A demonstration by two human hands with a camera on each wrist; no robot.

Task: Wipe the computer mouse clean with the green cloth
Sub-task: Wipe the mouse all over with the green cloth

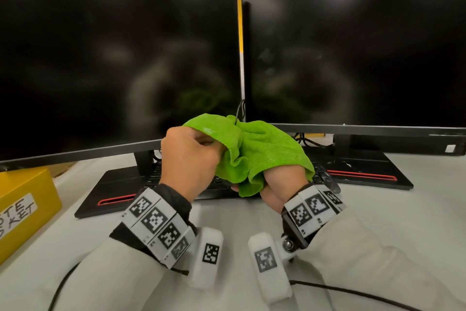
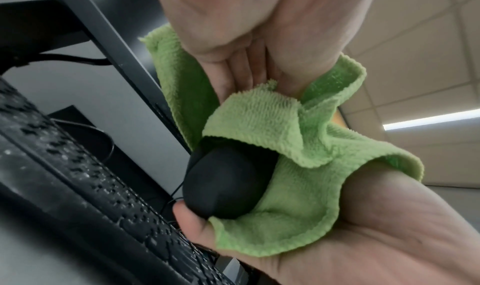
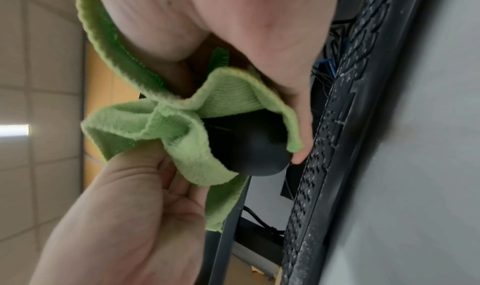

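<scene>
Green cloth (image 1: 259, 149) was bunched around the black computer mouse (image 2: 226, 182), both held above the keyboard (image 2: 78, 178) before two dark monitors (image 1: 113, 58). Mouse was cradled through cloth by the curled right hand (image 1: 282, 182); cloth's top edge was pinched by the left hand (image 1: 189, 157).

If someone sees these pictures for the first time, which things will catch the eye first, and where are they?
First comes the bright green cloth, bunched between the left hand and the right hand, above the desk in front of the two dark monitors. From the wrist views, the black computer mouse peeks out of the cloth's folds. A yellow box sits at the far left of the desk.
</scene>
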